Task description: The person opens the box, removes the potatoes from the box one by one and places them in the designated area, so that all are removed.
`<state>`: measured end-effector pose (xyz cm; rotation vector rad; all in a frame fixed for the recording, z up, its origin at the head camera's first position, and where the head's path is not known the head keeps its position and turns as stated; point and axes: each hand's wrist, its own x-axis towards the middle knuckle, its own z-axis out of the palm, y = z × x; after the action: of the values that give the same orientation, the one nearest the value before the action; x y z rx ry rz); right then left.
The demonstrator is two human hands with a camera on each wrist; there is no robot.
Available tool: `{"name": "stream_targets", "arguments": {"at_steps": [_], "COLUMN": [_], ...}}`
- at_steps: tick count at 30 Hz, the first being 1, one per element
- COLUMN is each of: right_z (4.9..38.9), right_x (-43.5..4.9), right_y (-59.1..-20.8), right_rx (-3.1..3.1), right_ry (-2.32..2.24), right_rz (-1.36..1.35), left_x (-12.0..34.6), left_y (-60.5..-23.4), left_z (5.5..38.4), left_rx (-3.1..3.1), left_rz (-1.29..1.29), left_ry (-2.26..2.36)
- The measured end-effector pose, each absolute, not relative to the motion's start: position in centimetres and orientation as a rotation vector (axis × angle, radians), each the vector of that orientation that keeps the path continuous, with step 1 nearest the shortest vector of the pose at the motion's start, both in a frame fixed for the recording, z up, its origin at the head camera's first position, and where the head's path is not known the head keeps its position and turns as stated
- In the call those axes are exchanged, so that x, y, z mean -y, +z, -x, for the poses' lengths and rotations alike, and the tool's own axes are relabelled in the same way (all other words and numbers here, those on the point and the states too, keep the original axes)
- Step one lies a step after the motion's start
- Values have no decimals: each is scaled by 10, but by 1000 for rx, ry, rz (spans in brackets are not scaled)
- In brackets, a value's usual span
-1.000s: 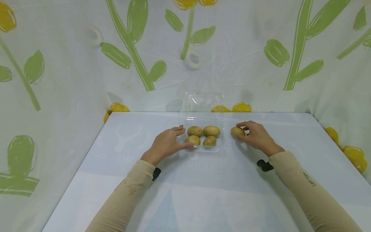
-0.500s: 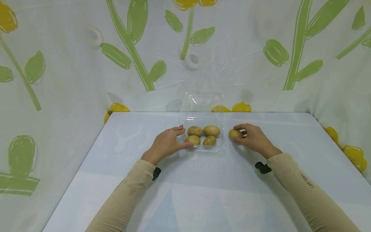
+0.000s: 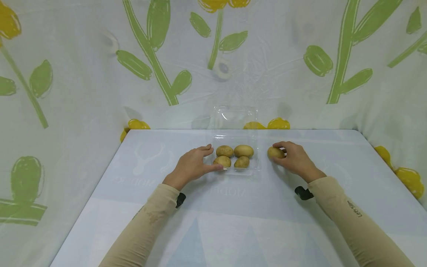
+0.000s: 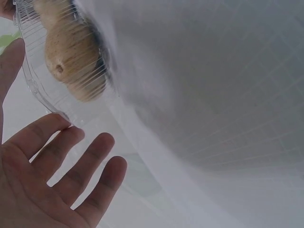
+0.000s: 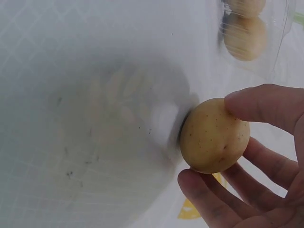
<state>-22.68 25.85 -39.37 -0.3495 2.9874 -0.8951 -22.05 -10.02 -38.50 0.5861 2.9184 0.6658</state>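
A clear plastic clamshell box stands near the back of the table, its lid raised behind it. Several potatoes lie inside, among them a longer one at the back right. My left hand rests at the box's left side, thumb by the front edge. In the left wrist view, its fingers are spread and fairly straight, the index fingertip at the rim. My right hand pinches a potato between thumb and fingertips, low over the table just right of the box.
The white table has faint blue triangles and pale lettering. Close behind its back edge hangs a curtain with green stems and yellow flowers, which runs along both sides too. A dark strap device sits at the right wrist.
My right hand and its potato shifted slightly left toward the box, then back a little to the right. My left hand, the box and the potatoes in it stayed put.
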Motion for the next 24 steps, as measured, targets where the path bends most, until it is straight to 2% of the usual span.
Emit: {"name": "stream_targets", "arguments": {"at_steps": [24], "right_z": [226], "right_x": [-255], "right_y": [-382], "right_rx": [-2995], "right_ry": [-906], "right_rz": [337], "left_x": [101], "left_y": [-388], "left_z": [220], "left_rx": [-2925], "left_rz": [-582], "left_ry": [691]}}
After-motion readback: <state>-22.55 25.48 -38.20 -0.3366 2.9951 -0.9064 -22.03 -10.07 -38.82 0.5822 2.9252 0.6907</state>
